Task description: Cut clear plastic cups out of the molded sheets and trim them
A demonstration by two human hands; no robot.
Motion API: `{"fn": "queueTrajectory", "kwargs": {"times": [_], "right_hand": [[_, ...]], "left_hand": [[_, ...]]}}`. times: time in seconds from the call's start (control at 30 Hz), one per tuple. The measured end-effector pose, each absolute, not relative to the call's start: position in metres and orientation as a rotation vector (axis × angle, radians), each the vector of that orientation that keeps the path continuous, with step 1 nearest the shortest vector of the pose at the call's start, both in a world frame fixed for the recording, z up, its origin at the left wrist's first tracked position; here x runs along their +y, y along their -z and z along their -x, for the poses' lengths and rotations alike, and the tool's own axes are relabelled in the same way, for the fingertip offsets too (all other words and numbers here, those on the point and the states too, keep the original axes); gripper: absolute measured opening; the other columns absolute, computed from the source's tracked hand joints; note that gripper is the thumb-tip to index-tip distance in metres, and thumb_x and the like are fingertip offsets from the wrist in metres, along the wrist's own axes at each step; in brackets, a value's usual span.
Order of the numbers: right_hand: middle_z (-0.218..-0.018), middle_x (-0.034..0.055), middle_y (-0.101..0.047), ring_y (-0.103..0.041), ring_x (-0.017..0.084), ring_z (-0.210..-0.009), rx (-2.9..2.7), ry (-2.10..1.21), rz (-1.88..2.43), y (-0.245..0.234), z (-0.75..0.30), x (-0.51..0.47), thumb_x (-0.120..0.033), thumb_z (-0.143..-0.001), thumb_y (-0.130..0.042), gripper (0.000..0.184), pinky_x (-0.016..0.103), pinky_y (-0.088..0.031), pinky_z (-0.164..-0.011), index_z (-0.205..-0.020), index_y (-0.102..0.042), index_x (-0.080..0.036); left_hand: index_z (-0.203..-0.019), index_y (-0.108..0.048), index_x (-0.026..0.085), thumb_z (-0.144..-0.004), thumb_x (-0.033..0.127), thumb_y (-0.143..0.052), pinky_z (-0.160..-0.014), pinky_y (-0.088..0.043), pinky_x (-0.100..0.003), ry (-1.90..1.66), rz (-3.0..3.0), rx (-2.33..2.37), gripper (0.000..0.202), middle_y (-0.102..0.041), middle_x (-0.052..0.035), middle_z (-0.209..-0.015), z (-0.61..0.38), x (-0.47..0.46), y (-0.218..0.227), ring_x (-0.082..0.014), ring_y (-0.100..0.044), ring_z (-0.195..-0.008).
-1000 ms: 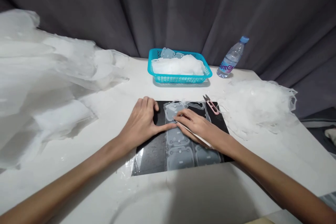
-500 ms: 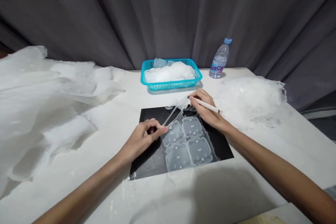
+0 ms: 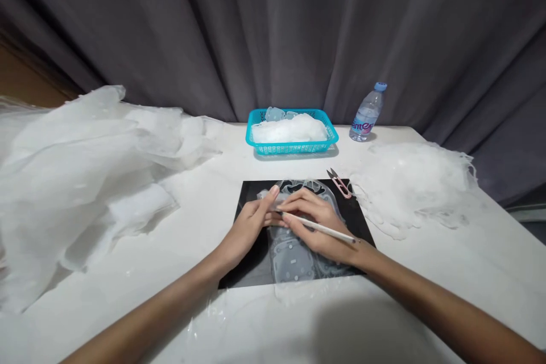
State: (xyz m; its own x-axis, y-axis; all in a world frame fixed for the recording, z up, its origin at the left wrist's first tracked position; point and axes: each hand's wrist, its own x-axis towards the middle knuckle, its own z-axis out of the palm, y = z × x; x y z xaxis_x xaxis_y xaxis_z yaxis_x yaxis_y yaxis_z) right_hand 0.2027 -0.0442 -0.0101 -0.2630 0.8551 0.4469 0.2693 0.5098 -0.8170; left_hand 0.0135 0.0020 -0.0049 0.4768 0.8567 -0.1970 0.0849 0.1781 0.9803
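My left hand point(image 3: 255, 219) is closed, with thumb and fingers gripping the upper left part of a translucent moulded sheet point(image 3: 292, 260). The sheet has rounded panels with small raised marks and lies over a black mat point(image 3: 251, 264). In my right hand point(image 3: 318, 224) is a thin white pen-like tool point(image 3: 330, 231), its dark tip close to my left fingers. My two hands meet over the sheet and hide its upper panels. Loose frilly strips of the same material stick out beyond my fingers. Pink-handled thread snips point(image 3: 340, 183) rest at the mat's top right corner.
A turquoise basket point(image 3: 294, 149) of white, translucent pieces stands at the back, with a water bottle point(image 3: 365, 114) to its right. Heaped translucent sheets point(image 3: 85, 170) cover the table's left side. A tangle of white scraps point(image 3: 418, 185) lies to the right, beside the snips.
Both hands have come together over the sheet, the right one moving down and left. The stretched strip between them no longer shows. The snips are now visible, and the view has shifted slightly.
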Motion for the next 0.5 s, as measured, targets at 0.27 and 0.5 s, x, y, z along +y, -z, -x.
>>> {"fn": "queueTrajectory", "kwargs": {"times": [0.27, 0.5], "right_hand": [[-0.105, 0.0082, -0.066, -0.058, 0.025, -0.108, -1.771, -0.427, 1.108, 0.003, -0.236, -0.035, -0.029, -0.111, -0.037, 0.037, 0.046, -0.047, -0.101, -0.095, -0.071, -0.024], [-0.12, 0.0111, -0.064, -0.055, 0.027, -0.115, -1.928, -0.525, 1.252, 0.03, -0.233, -0.028, -0.035, -0.111, -0.041, 0.027, 0.047, -0.045, -0.101, -0.127, -0.06, -0.023]], "left_hand": [[-0.11, -0.08, 0.018, -0.098, 0.046, -0.067, -0.12, -0.041, -0.048, -0.679, -1.122, 0.776, 0.033, -0.077, -0.0111, -0.124, -0.008, 0.007, 0.012, -0.0296, -0.066, -0.126], [-0.113, -0.08, 0.017, -0.096, 0.045, -0.07, -0.114, -0.042, -0.045, -0.687, -1.122, 0.751, 0.034, -0.078, -0.0111, -0.122, -0.008, 0.005, 0.015, -0.0292, -0.066, -0.12]]}}
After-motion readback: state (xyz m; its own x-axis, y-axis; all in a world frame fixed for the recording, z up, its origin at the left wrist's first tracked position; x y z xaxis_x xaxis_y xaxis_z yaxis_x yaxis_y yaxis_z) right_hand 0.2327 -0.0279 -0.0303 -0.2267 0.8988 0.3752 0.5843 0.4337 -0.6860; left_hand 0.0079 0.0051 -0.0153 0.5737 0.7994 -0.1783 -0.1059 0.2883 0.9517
